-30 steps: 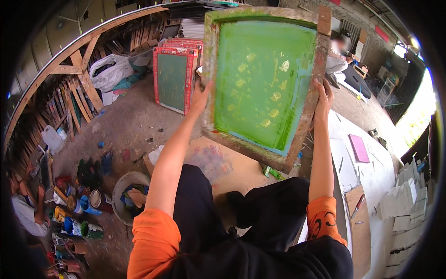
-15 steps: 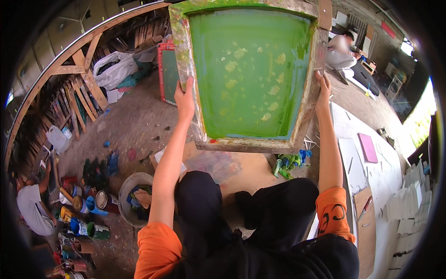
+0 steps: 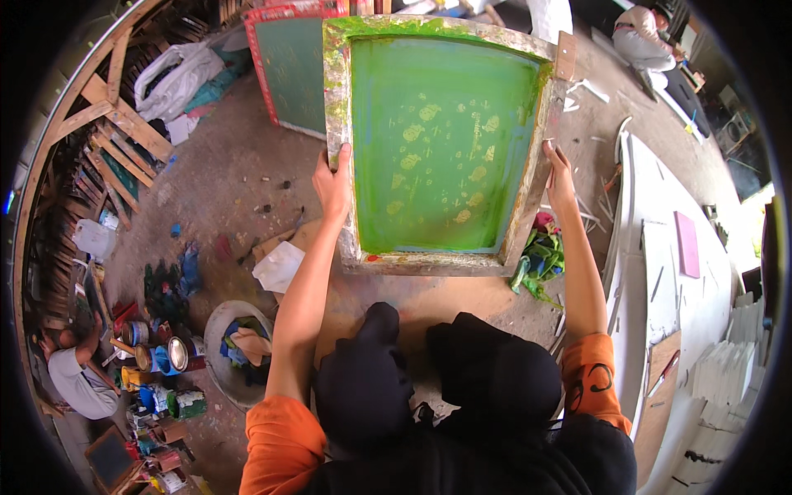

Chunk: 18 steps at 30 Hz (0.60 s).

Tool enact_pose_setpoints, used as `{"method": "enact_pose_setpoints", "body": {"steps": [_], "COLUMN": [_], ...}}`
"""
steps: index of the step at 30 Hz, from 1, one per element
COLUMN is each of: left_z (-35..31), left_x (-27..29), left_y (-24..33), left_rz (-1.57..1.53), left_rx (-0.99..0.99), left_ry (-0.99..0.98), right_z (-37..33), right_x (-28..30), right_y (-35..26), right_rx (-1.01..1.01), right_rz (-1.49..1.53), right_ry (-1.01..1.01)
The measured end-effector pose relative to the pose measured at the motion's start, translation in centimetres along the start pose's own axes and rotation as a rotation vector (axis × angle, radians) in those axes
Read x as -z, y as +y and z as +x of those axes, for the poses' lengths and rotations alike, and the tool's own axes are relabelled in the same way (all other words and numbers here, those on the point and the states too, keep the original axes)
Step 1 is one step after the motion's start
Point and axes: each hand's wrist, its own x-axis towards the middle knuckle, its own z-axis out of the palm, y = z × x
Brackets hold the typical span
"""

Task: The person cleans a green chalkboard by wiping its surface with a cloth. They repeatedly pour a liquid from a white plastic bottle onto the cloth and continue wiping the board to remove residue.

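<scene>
I hold up a screen printing frame in front of me, its green mesh marked with pale flower-like shapes inside a worn, paint-stained wooden border. My left hand grips the left side of the border, with the thumb on the near face. On the opposite side, my right hand grips the wood in the same way. The fingers behind the border are partly hidden. Beneath the frame lies a brown board on the floor, by my knees.
A red-edged screen stands beyond the frame. To the left are a bucket of rags, several paint cans and a person in grey. On the right lie a white table and crumpled green cloth. Another person sits far right.
The screen printing frame now sits slightly lower in view, with its top edge showing. My view has shifted, so more floor and the red-edged screen appear beyond it. Both hands keep their grip.
</scene>
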Motion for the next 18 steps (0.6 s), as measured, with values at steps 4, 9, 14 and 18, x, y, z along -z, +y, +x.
{"method": "enact_pose_setpoints", "body": {"steps": [4,9,14,18], "left_z": [-1.0,-1.6,-1.8,-1.7], "left_x": [-2.4,-3.5,-3.8,-3.9], "left_y": [-6.1,-9.2,-12.1,-12.6], "left_rz": [0.052,0.104,0.138,0.092], "left_rx": [0.13,0.242,0.305,0.336], "left_ry": [0.003,-0.041,-0.032,-0.041], "right_z": [2.5,3.6,3.9,5.3], "right_x": [1.0,0.3,-0.8,0.1], "right_y": [5.9,9.2,11.0,12.0], "right_rx": [-0.087,-0.21,-0.24,-0.296], "right_rz": [-0.072,-0.002,-0.031,0.025], "right_ry": [-0.041,-0.091,-0.058,-0.082]}}
